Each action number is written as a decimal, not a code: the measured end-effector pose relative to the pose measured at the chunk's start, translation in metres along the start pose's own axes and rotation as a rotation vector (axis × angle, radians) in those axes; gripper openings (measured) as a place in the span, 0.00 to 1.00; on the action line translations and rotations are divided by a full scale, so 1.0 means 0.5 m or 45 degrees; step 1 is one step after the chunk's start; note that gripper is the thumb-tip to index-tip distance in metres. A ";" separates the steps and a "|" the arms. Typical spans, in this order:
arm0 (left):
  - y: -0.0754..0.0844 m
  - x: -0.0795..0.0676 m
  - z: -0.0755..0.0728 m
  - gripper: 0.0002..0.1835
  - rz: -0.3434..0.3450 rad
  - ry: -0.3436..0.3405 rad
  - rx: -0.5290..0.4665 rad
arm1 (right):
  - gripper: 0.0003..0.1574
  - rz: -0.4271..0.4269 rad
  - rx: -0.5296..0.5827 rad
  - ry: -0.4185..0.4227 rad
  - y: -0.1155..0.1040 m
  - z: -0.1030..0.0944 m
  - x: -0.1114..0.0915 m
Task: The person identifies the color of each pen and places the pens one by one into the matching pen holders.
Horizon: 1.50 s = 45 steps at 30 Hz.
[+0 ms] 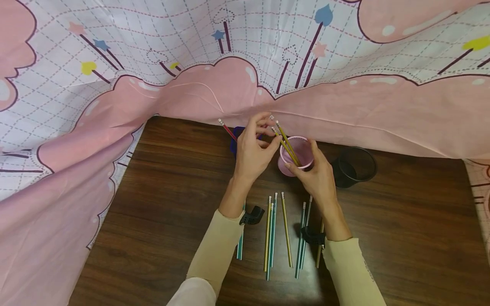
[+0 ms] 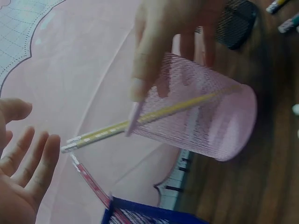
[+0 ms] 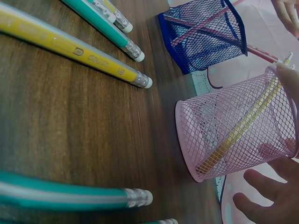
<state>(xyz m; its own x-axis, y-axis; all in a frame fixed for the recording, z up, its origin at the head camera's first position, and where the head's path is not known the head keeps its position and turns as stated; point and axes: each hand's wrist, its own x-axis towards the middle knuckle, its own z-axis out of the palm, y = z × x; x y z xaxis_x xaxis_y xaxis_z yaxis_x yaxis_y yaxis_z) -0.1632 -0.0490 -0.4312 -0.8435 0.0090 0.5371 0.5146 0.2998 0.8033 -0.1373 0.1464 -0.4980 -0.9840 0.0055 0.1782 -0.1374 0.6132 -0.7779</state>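
Note:
A pink mesh pencil cup (image 1: pixel 287 168) stands on the table with yellow pencils (image 3: pixel 243 123) leaning inside it, their eraser ends above the rim. My right hand (image 1: pixel 319 178) grips the cup near its rim, thumb on the near side and fingers around the other. Beside the pencil tops is my left hand (image 1: pixel 254 151), its fingers spread and holding nothing; a small gap parts it from the erasers in the left wrist view. Partly hidden behind that hand, a blue mesh holder (image 3: pixel 205 35) contains red pencils (image 2: pixel 91 182).
A black mesh cup (image 1: pixel 346 172) stands right of the pink one. Several yellow and teal pencils (image 1: pixel 287 229) lie on the wooden table (image 1: pixel 160 204) between my forearms. A pink patterned cloth (image 1: pixel 363 106) hangs along the back edge and the left side.

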 end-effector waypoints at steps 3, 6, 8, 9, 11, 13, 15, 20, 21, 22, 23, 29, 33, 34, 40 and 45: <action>-0.006 -0.018 -0.003 0.31 -0.023 -0.039 0.009 | 0.59 0.005 0.002 -0.008 -0.001 0.000 0.002; -0.011 -0.033 -0.004 0.31 -0.035 -0.058 0.023 | 0.59 0.007 -0.001 -0.011 -0.001 0.001 0.002; -0.014 -0.040 -0.005 0.31 -0.040 -0.063 0.026 | 0.59 0.007 -0.003 -0.010 -0.001 0.002 0.001; -0.015 -0.043 -0.006 0.31 -0.045 -0.064 0.027 | 0.59 0.007 -0.007 -0.008 0.000 0.002 0.001; -0.016 -0.050 -0.007 0.30 -0.053 -0.065 0.029 | 0.58 0.005 -0.010 -0.001 0.000 0.002 0.000; -0.018 -0.054 -0.009 0.30 -0.059 -0.066 0.040 | 0.58 0.005 -0.011 0.003 0.001 0.003 0.001; -0.018 -0.059 -0.011 0.29 -0.063 -0.070 0.053 | 0.58 0.008 -0.011 0.002 0.001 0.003 0.000; -0.016 -0.068 -0.015 0.29 -0.065 -0.098 0.072 | 0.58 0.015 -0.022 0.000 0.003 0.001 0.000; -0.015 -0.070 -0.016 0.29 -0.065 -0.102 0.076 | 0.57 0.014 -0.025 0.000 0.003 0.001 0.000; -0.015 -0.073 -0.017 0.29 -0.066 -0.106 0.078 | 0.57 0.012 -0.026 0.000 0.004 0.001 0.001; -0.016 -0.075 -0.018 0.30 -0.066 -0.109 0.084 | 0.57 0.010 -0.026 -0.001 0.004 0.002 0.001; -0.019 -0.097 -0.023 0.30 -0.102 -0.122 0.130 | 0.57 0.015 -0.022 -0.007 0.002 0.002 0.002; -0.018 -0.109 -0.023 0.30 -0.124 -0.130 0.151 | 0.57 0.017 -0.014 -0.010 0.001 0.001 0.001; -0.017 -0.111 -0.023 0.30 -0.127 -0.132 0.154 | 0.57 0.016 -0.014 -0.009 0.000 0.001 0.001; -0.016 -0.118 -0.026 0.31 -0.135 -0.143 0.156 | 0.57 0.004 -0.013 0.009 0.000 0.001 0.000; -0.016 -0.129 -0.030 0.32 -0.146 -0.164 0.191 | 0.58 0.004 -0.015 0.007 -0.001 0.003 -0.001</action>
<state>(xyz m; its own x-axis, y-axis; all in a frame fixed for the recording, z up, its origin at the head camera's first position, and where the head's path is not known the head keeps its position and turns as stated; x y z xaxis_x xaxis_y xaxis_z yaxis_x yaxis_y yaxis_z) -0.1107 -0.0661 -0.4686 -0.9128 0.0856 0.3993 0.3937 0.4444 0.8047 -0.1369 0.1450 -0.4983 -0.9838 0.0120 0.1790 -0.1327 0.6224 -0.7713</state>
